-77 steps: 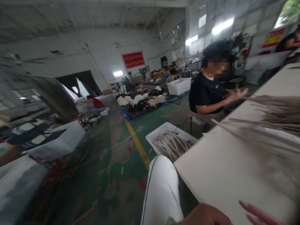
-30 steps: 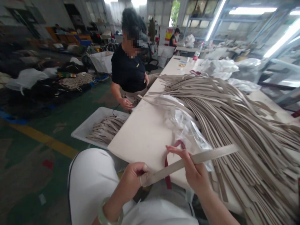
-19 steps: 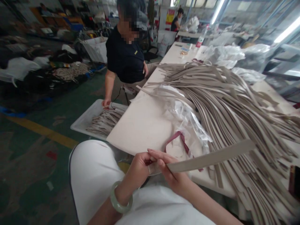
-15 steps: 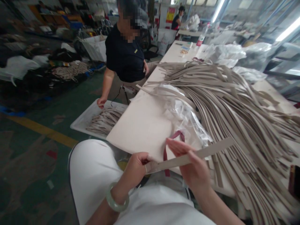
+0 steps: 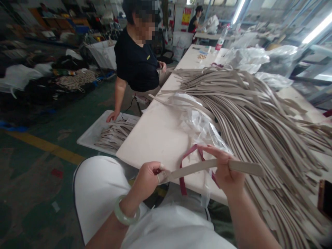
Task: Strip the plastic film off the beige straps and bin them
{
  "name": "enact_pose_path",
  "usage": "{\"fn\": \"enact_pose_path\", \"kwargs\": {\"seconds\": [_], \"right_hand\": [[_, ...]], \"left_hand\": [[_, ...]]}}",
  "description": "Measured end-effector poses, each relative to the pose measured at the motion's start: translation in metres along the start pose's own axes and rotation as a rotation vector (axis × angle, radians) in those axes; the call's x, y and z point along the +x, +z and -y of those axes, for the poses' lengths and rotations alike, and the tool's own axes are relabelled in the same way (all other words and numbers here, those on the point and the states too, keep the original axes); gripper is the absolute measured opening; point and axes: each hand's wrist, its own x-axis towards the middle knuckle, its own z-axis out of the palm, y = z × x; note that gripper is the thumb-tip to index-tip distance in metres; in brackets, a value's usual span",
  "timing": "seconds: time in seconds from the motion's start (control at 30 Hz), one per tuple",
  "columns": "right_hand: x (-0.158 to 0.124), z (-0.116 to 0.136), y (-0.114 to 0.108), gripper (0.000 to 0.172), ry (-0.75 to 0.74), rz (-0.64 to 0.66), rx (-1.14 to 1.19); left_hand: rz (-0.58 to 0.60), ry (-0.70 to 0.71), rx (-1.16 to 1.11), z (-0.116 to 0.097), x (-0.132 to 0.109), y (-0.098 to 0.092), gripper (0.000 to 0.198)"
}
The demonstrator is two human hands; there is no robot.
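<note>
A flat grey-beige strap (image 5: 193,168) stretches between my two hands above the table's near edge. My left hand (image 5: 148,178) pinches its left end between thumb and fingers. Farther right, my right hand (image 5: 229,169) is closed round the strap, and the other end sticks out past it over the pile. A dark red ribbon (image 5: 183,173) lies looped on the table behind the strap. Many more such straps (image 5: 241,121) are heaped along the right of the table, beside crumpled clear plastic (image 5: 199,124).
A white table (image 5: 155,135) runs away from me. On its left a co-worker (image 5: 137,62) in a dark shirt reaches into a white bin (image 5: 88,133) of straps. A bottle (image 5: 220,39) and plastic bags (image 5: 246,57) stand farther back. A phone-like dark object (image 5: 324,199) shows at the right edge.
My right hand has slid right along the strap and closed round it. My left hand has moved slightly left and up. The co-worker's hand in the bin has shifted a little.
</note>
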Motion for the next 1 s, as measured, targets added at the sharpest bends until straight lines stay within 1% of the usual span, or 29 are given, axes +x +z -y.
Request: {"fn": "enact_pose_path", "kwargs": {"seconds": [0.03, 0.07, 0.1, 0.13, 0.17, 0.27, 0.3, 0.37, 0.47, 0.53, 0.6, 0.67, 0.7, 0.77, 0.8, 0.83, 0.9, 1.0], "right_hand": [[0.007, 0.000, -0.005, 0.038, -0.086, 0.047, -0.095], [0.012, 0.001, -0.008, 0.037, -0.139, 0.088, -0.139], [0.017, 0.003, -0.009, 0.038, -0.148, 0.110, -0.115], [0.021, 0.005, -0.007, 0.040, -0.109, 0.108, -0.024], [0.023, 0.008, -0.004, 0.045, -0.032, 0.094, 0.113], [0.030, 0.013, 0.012, 0.062, 0.264, 0.060, 0.543], [0.032, 0.013, 0.017, 0.064, 0.335, 0.044, 0.620], [0.037, 0.010, 0.025, 0.065, 0.406, 0.019, 0.661], [0.040, 0.001, 0.032, 0.058, 0.388, 0.036, 0.548], [0.040, -0.004, 0.030, 0.050, 0.331, 0.054, 0.420], [0.040, -0.009, 0.021, 0.045, 0.249, 0.021, 0.279], [0.043, -0.013, 0.007, 0.042, 0.154, 0.001, 0.109], [0.044, -0.014, -0.001, 0.041, 0.121, 0.028, 0.032], [0.045, -0.016, -0.013, 0.040, 0.089, 0.170, -0.042], [0.045, -0.016, -0.016, 0.040, 0.086, 0.240, -0.031], [0.044, -0.015, -0.017, 0.040, 0.091, 0.282, 0.010], [0.039, -0.013, -0.010, 0.039, 0.100, 0.269, 0.142], [0.024, -0.010, 0.014, 0.039, 0.079, 0.212, 0.319]], "left_hand": [[-0.024, 0.031, 0.050, -0.005, 0.005, -0.004, 0.033], [-0.045, 0.066, 0.095, -0.011, 0.010, -0.006, 0.032], [-0.060, 0.103, 0.133, -0.017, 0.015, -0.008, 0.032], [-0.065, 0.134, 0.167, -0.023, 0.019, -0.008, 0.031], [-0.055, 0.156, 0.192, -0.028, 0.024, -0.008, 0.031], [0.017, 0.160, 0.206, -0.038, 0.032, 0.000, 0.033], [0.044, 0.146, 0.181, -0.039, 0.034, 0.003, 0.034], [0.091, 0.105, 0.085, -0.040, 0.037, 0.010, 0.036], [0.120, 0.033, -0.091, -0.043, 0.041, 0.016, 0.039], [0.098, 0.025, -0.149, -0.047, 0.045, 0.016, 0.040], [0.057, 0.059, -0.128, -0.050, 0.050, 0.013, 0.039], [0.026, 0.089, -0.068, -0.051, 0.053, 0.009, 0.037], [0.021, 0.096, -0.032, -0.050, 0.054, 0.009, 0.036], [0.022, 0.106, 0.038, -0.049, 0.054, 0.010, 0.036], [0.028, 0.110, 0.066, -0.049, 0.054, 0.012, 0.036], [0.039, 0.112, 0.086, -0.050, 0.053, 0.014, 0.037], [0.062, 0.107, 0.081, -0.052, 0.051, 0.022, 0.039], [0.101, 0.092, 0.001, -0.054, 0.051, 0.034, 0.040]]}}
